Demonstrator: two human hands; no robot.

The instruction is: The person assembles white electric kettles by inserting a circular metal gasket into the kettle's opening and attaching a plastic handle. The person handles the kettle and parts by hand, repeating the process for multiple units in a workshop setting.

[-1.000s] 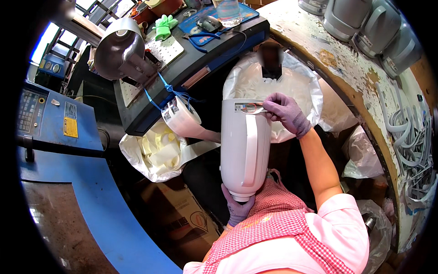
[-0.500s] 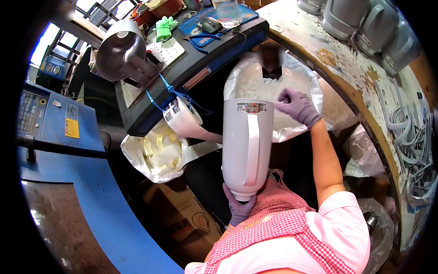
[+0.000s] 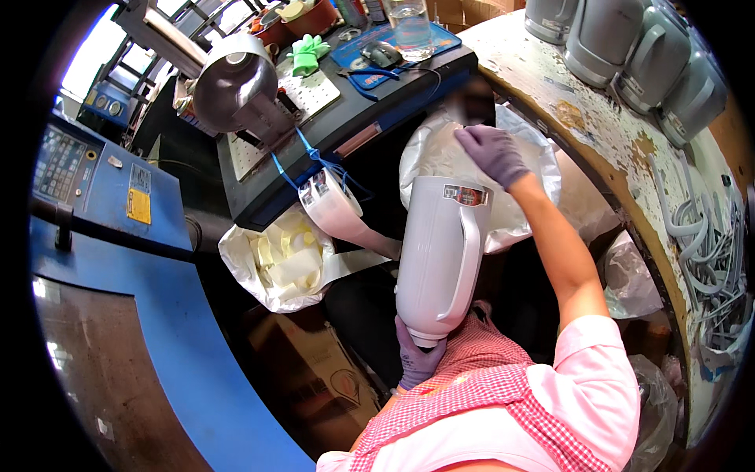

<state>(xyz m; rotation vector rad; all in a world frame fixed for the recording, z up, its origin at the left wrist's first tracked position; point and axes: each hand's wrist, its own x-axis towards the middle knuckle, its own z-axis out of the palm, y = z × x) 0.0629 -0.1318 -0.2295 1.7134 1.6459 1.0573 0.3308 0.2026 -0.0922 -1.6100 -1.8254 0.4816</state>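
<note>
A light grey plastic jug body [image 3: 440,259] with a long side handle lies lengthwise before me, its wide end away from me and a small label near that end. My left hand [image 3: 418,358], in a purple glove, is wrapped round its narrow neck, close to my checked apron. Beyond the wide end, my gloved right hand [image 3: 494,156] is raised over a white plastic bag [image 3: 527,134], fingers curled in; what they hold, if anything, is hidden. A label roll [image 3: 334,204] hangs by blue cord at the left, its strip trailing toward the jug body.
A blue machine [image 3: 173,354] stands at the left. The dark worktable [image 3: 393,102] bears pliers [image 3: 370,73], a metal cup-shaped fixture [image 3: 236,86] and a water jug [image 3: 411,31]. Several grey jugs [image 3: 602,39] and loose grey handles [image 3: 704,259] lie on the worn bench at right. A scrap bag [image 3: 275,267] sits below the roll.
My right hand has moved farther away over the white bag, to the upper left. The jug body now tilts slightly to the right, with my left hand still on its neck. The whole view has shifted a little.
</note>
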